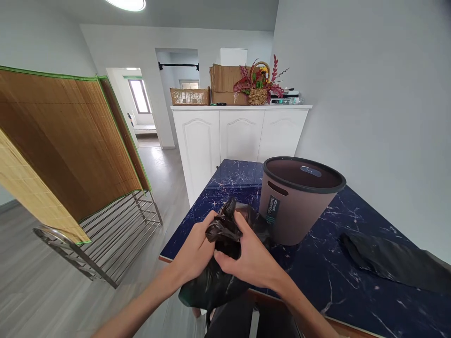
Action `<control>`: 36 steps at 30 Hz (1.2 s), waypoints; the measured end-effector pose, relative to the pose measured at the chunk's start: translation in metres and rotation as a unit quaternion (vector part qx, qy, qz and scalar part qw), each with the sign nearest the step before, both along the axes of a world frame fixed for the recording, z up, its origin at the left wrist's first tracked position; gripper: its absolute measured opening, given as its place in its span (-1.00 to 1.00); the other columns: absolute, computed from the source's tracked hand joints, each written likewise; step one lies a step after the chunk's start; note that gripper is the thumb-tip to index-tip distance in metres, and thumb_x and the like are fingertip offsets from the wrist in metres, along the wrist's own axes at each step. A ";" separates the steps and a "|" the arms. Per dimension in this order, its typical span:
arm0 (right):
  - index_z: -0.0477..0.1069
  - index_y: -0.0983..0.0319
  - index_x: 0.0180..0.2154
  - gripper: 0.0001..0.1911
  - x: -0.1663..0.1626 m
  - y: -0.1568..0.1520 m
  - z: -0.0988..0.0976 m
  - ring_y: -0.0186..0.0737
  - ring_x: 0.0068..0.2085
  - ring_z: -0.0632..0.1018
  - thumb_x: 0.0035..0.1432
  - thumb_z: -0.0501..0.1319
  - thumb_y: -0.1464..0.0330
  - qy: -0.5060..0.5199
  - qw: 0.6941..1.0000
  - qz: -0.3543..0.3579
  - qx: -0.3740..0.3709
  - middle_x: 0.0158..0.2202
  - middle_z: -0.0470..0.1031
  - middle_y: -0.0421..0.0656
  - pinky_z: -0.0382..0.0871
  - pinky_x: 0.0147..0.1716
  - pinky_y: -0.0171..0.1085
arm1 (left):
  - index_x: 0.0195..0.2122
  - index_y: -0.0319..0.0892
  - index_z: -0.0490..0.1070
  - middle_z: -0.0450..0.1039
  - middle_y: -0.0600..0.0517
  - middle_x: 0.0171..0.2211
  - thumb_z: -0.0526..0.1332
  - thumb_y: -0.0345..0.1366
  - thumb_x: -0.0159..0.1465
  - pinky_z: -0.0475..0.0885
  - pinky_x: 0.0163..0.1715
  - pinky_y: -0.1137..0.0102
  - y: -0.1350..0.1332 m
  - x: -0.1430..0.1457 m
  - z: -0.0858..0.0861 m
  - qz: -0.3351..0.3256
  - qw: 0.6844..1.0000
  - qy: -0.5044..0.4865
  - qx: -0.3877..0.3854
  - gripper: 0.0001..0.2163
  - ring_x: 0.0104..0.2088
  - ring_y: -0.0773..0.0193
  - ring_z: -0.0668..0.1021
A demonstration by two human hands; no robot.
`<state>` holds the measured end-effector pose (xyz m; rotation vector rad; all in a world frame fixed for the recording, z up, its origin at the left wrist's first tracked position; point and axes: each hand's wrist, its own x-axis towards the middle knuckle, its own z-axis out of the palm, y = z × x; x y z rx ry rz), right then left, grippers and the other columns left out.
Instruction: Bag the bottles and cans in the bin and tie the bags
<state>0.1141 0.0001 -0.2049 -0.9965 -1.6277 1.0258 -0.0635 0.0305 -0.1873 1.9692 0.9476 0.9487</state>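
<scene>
Both of my hands are closed on the gathered top of a black garbage bag, which hangs over the near edge of the table. My left hand grips the bunched plastic from the left, its fingers mostly hidden by the bag. From the other side, my right hand holds the same crumpled part, with the thumb tucked under. Just beyond my right hand stands a brownish-pink trash can with a dark rim and a label on its side. Some black plastic lies against its base.
On the right of the dark blue marbled table lies a folded black garbage bag. A white cabinet behind carries cardboard boxes and a flower basket. At left, a metal rack has a bamboo mat draped over it.
</scene>
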 end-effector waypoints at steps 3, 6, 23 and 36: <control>0.31 0.12 0.25 -0.38 0.006 -0.001 -0.002 0.04 0.19 0.53 0.21 0.40 0.20 0.024 0.997 0.056 -0.039 0.11 0.51 -0.05 0.45 0.21 0.03 | -0.26 -0.08 0.24 0.45 0.08 -0.33 -0.01 -0.27 0.49 0.34 -0.30 0.36 0.001 -0.003 0.006 -0.014 0.999 0.033 0.020 -0.85 -0.34 0.21 0.44; 0.35 0.09 0.26 -0.27 0.004 0.002 -0.007 0.10 0.25 0.51 0.13 0.50 0.13 0.049 0.993 0.088 -0.055 0.18 0.53 -0.05 0.40 0.28 0.12 | -0.24 -0.06 0.21 0.46 0.06 -0.34 0.00 -0.33 0.44 0.35 -0.31 0.33 0.005 -0.005 0.003 -0.017 0.995 0.091 0.042 -0.91 -0.35 0.16 0.48; 0.59 0.14 -0.27 -0.23 0.016 0.017 -0.014 -0.04 -0.07 0.62 0.39 -0.07 -0.31 0.159 0.978 0.006 -0.132 -0.25 0.64 -0.09 0.51 -0.01 -0.15 | -0.19 -0.10 0.52 0.59 0.03 -0.24 0.14 -0.15 0.52 0.41 -0.15 0.33 0.010 -0.004 0.004 -0.092 0.982 0.154 0.055 -0.77 -0.22 0.17 0.57; 0.38 0.17 0.30 -0.38 0.041 0.003 -0.023 -0.03 0.01 0.60 0.35 -0.06 0.65 -0.293 0.909 -0.033 0.293 0.03 0.62 -0.03 0.56 -0.01 -0.05 | -0.42 -0.13 0.30 0.31 0.11 -0.39 0.17 -0.10 0.47 0.27 -0.29 0.41 0.019 -0.014 0.001 -0.074 0.996 0.059 0.000 -0.68 -0.35 0.27 0.36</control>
